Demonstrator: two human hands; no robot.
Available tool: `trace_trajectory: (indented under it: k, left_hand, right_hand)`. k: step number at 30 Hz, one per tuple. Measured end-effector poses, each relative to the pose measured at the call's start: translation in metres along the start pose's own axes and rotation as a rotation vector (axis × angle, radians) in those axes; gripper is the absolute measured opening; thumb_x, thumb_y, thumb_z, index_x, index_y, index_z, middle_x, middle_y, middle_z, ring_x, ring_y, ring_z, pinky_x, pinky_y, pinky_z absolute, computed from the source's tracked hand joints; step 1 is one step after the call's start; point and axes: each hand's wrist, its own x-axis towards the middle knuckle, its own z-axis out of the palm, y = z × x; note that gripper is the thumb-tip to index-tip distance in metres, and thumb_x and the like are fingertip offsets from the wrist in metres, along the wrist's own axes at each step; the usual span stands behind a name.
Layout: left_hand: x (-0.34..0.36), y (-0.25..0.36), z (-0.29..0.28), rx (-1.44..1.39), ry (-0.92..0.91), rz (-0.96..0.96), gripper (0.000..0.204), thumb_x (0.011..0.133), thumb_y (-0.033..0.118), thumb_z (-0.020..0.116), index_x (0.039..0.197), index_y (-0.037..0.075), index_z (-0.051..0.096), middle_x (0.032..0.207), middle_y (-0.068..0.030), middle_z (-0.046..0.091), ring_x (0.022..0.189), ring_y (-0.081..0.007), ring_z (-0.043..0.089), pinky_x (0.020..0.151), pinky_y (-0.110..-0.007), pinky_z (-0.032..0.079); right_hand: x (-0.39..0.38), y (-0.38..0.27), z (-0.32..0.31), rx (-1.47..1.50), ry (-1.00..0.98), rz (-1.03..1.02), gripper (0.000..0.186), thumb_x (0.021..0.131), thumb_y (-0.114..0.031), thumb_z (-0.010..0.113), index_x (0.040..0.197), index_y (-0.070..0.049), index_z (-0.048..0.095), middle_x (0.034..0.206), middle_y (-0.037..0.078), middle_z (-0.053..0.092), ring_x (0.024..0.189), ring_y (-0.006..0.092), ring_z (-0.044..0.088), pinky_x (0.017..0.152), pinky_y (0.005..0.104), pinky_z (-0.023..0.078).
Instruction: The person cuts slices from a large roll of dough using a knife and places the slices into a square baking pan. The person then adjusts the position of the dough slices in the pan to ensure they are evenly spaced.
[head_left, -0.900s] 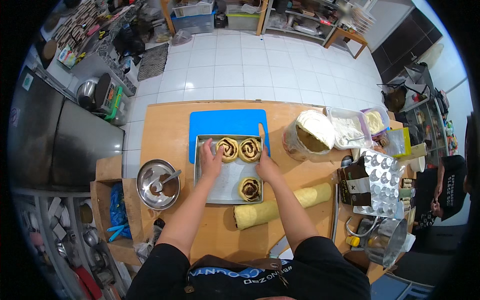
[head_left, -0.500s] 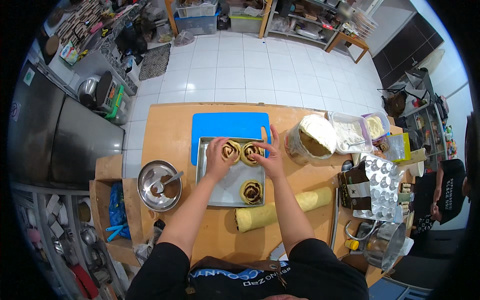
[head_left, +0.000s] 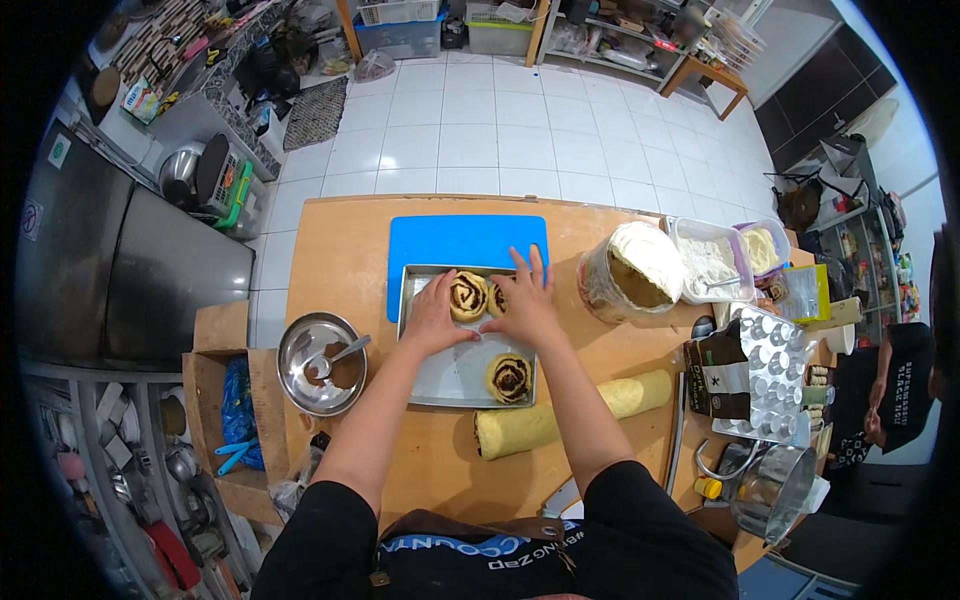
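Inside the square metal baking tray (head_left: 432,388) sit three swirled dough rolls with dark filling. My left hand (head_left: 432,320) rests against the left side of the far-left roll (head_left: 468,297), its thumb stretched out below it. Over the second roll (head_left: 496,299), mostly hidden, lies my right hand (head_left: 524,310) with fingers spread and thumb pointing left. The third roll (head_left: 508,378) sits untouched at the tray's near right. A long filled dough log (head_left: 572,413) lies on the table under my right forearm.
Beneath the tray's far part is a blue cutting board (head_left: 467,240). A steel bowl with brown powder and a spoon (head_left: 322,363) stands left. At right are a tub (head_left: 628,272), a flour container (head_left: 712,260), an egg-tray-like tray (head_left: 770,375) and a mixer bowl (head_left: 775,490).
My hands have shifted from the tops of the two far rolls toward their near sides. My left thumb now stretches below its roll, and my right hand covers more of the second one.
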Motion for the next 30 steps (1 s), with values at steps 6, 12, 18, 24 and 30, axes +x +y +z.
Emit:
trace_trajectory:
  k: [6, 12, 18, 24, 30]
  left_hand:
    - [0.014, -0.001, 0.007, -0.007, -0.024, 0.025, 0.106, 0.054, 0.038, 0.09, 0.139, 0.007, 0.034, 0.139, -0.0159, 0.041, 0.132, -0.0332, 0.038, 0.109, -0.045, 0.033]
    - [0.02, -0.011, 0.013, -0.136, -0.018, 0.07, 0.097, 0.057, 0.038, 0.089, 0.135, 0.008, 0.04, 0.134, -0.0137, 0.046, 0.129, -0.0322, 0.041, 0.108, -0.044, 0.035]
    - [0.01, 0.015, 0.003, 0.001, 0.094, 0.129, 0.096, 0.062, 0.037, 0.087, 0.138, 0.008, 0.038, 0.136, -0.0152, 0.041, 0.126, -0.0352, 0.041, 0.107, -0.042, 0.036]
    - [0.015, 0.002, 0.013, 0.076, 0.044, 0.241, 0.09, 0.071, 0.044, 0.079, 0.142, 0.01, 0.035, 0.135, -0.0159, 0.04, 0.126, -0.0354, 0.04, 0.109, -0.045, 0.032]
    - [0.005, 0.012, 0.014, 0.317, 0.08, 0.374, 0.074, 0.089, 0.052, 0.055, 0.147, 0.013, 0.032, 0.149, -0.0075, 0.035, 0.138, -0.0259, 0.033, 0.116, -0.045, 0.017]
  right_hand:
    - [0.016, 0.002, 0.014, -0.126, -0.108, 0.011, 0.072, 0.054, -0.043, 0.088, 0.118, -0.019, 0.065, 0.152, 0.01, 0.031, 0.143, 0.0355, 0.02, 0.115, 0.0526, 0.012]
    - [0.019, 0.009, 0.017, -0.004, -0.112, -0.044, 0.069, 0.052, -0.041, 0.088, 0.111, -0.012, 0.066, 0.144, 0.009, 0.043, 0.134, 0.0296, 0.037, 0.11, 0.0534, 0.02]
    - [0.022, 0.058, 0.03, 0.322, 0.081, -0.178, 0.05, 0.073, -0.023, 0.077, 0.116, -0.005, 0.061, 0.127, 0.016, 0.057, 0.117, 0.0359, 0.051, 0.101, 0.0447, 0.038]
    - [0.025, 0.06, 0.057, 0.384, 0.314, -0.168, 0.027, 0.091, -0.005, 0.048, 0.116, -0.002, 0.058, 0.113, 0.018, 0.06, 0.106, 0.0379, 0.054, 0.093, 0.0447, 0.043]
    - [0.025, 0.065, 0.047, 0.489, 0.218, -0.158, 0.032, 0.095, -0.011, 0.048, 0.125, -0.002, 0.052, 0.119, 0.016, 0.061, 0.114, 0.0345, 0.052, 0.098, 0.0427, 0.039]
